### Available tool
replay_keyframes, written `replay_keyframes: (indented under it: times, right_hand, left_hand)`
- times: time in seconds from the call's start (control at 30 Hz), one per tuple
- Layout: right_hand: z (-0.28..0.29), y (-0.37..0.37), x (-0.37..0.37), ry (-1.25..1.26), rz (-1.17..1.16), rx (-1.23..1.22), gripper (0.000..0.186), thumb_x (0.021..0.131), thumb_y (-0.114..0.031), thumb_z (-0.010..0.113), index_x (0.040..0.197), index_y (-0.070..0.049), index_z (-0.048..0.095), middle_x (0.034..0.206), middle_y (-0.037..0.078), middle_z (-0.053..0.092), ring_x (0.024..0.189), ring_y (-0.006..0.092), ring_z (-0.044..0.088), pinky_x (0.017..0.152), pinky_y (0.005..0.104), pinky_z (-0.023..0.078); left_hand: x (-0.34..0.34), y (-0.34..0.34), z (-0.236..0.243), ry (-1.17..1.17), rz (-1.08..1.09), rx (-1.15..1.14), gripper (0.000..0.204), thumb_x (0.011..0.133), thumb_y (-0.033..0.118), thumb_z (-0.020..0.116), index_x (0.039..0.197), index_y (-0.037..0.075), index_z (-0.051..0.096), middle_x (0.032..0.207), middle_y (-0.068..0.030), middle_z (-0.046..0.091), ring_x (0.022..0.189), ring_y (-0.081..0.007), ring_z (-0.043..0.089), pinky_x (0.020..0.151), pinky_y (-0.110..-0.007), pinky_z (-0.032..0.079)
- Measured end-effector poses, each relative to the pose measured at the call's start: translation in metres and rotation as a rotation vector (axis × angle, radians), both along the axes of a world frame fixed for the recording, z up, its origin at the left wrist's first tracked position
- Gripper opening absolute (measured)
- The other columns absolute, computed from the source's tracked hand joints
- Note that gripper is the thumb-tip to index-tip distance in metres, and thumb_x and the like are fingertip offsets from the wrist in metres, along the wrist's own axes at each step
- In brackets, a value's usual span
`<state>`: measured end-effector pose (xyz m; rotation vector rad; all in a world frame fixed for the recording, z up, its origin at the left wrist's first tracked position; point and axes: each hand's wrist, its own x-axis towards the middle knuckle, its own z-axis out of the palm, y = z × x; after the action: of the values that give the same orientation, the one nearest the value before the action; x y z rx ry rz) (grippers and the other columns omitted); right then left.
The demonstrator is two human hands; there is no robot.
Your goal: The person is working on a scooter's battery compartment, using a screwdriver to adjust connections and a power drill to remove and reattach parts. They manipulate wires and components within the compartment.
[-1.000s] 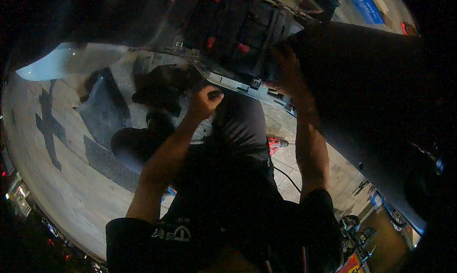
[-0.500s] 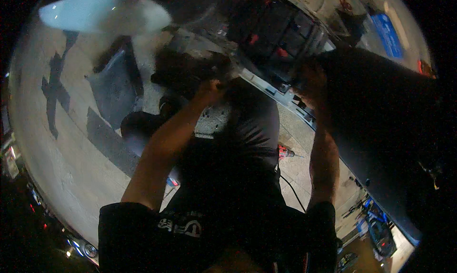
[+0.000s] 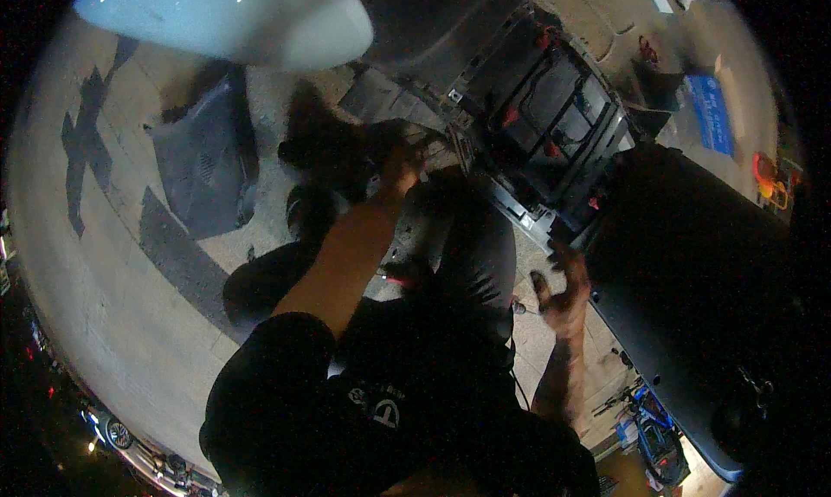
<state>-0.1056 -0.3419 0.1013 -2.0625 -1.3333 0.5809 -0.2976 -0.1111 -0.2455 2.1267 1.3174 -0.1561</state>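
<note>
Left of the right hand [image 3: 567, 293] is open (over pale tiles [image 3: 535, 345]); a dark panel [image 3: 684, 254] bars its right.

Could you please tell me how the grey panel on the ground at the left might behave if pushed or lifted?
The grey panel is probably fairly stiff, since its angular outline holds its shape. It seems unlikely to roll, being broad and cornered.

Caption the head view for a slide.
Left hand extended in shadow, right hand open beside a large dark panel, near a pale rail.
</note>
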Motion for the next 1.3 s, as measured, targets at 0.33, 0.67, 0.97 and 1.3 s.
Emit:
replay_keyframes:
  times: [0.33,0.67,0.97,1.3]
  right_hand:
    - [-0.184,0.112,-0.093,0.307,0.334,-0.412,0.044,0.084,-0.015,0.068,0.126,-0.004,0.060,0.122,0.014,0.062,0.106,0.0251,0.060,0.092,0.0353,0.048]
    - [-0.229,0.137,-0.108,0.247,0.343,-0.523,0.045,0.089,-0.022,0.065,0.130,-0.005,0.057,0.125,0.014,0.061,0.110,0.0260,0.059,0.096,0.0369,0.047]
    - [-0.219,0.128,-0.120,0.306,0.364,-0.464,0.047,0.093,-0.029,0.063,0.134,-0.006,0.054,0.127,0.014,0.060,0.113,0.0267,0.058,0.099,0.0383,0.046]
    - [-0.081,0.035,-0.009,0.621,0.195,0.058,0.046,0.095,-0.019,0.062,0.138,-0.005,0.052,0.125,0.015,0.063,0.115,0.0276,0.060,0.100,0.0392,0.046]
  left_hand:
    - [-0.036,0.042,0.020,-0.210,-0.050,-0.309,0.032,0.091,0.029,0.060,0.112,0.006,0.068,0.109,-0.0131,0.068,0.099,-0.0285,0.064,0.085,-0.040,0.050]
    - [-0.132,0.123,0.221,0.068,-0.468,-0.567,0.026,0.086,0.017,0.071,0.106,0.003,0.064,0.093,-0.0104,0.068,0.085,-0.0203,0.062,0.076,-0.038,0.049]
    - [-0.135,0.092,0.376,0.160,-0.247,-0.411,0.017,0.085,0.009,0.072,0.100,0.003,0.065,0.090,-0.0100,0.070,0.080,-0.0236,0.066,0.071,-0.038,0.054]
    - [-0.113,0.096,0.380,-0.424,-0.121,-0.549,0.022,0.084,0.001,0.069,0.105,0.002,0.064,0.090,-0.0069,0.066,0.084,-0.0173,0.063,0.071,-0.034,0.053]
